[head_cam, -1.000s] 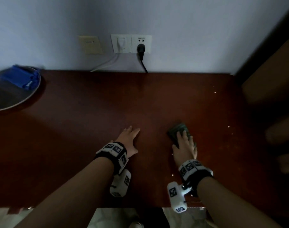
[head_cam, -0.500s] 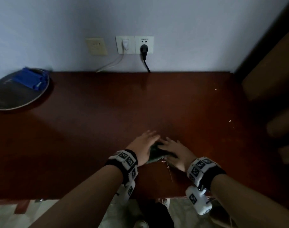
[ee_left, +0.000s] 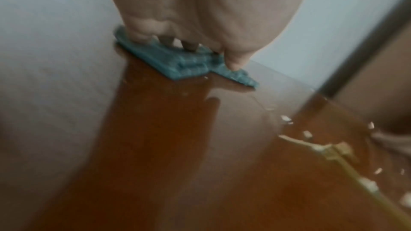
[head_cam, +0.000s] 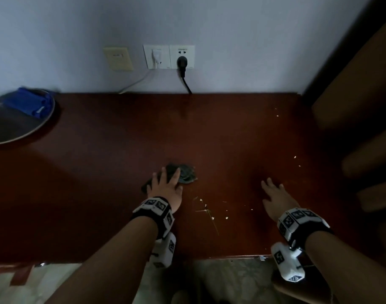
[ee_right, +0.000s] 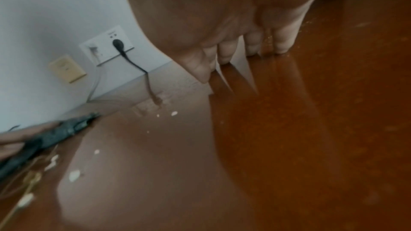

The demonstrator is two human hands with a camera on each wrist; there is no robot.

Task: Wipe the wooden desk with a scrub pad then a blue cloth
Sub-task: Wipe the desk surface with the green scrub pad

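Note:
A dark green scrub pad lies flat on the dark wooden desk near its middle. My left hand lies flat on the pad with straight fingers pressing it down; the left wrist view shows the pad under the fingertips. Further right, my right hand rests flat on bare wood with fingers spread, holding nothing; its fingertips touch the surface. A folded blue cloth sits on a round grey tray at the desk's far left.
Pale crumbs and a thin straw-like stalk lie between my hands near the front edge; more crumbs dot the right side. Wall sockets with a black plug are behind the desk. A wooden panel stands at the right.
The scrub pad passed from my right hand to my left. The left hand moved it forward and left; the right hand drew away to the right, bare.

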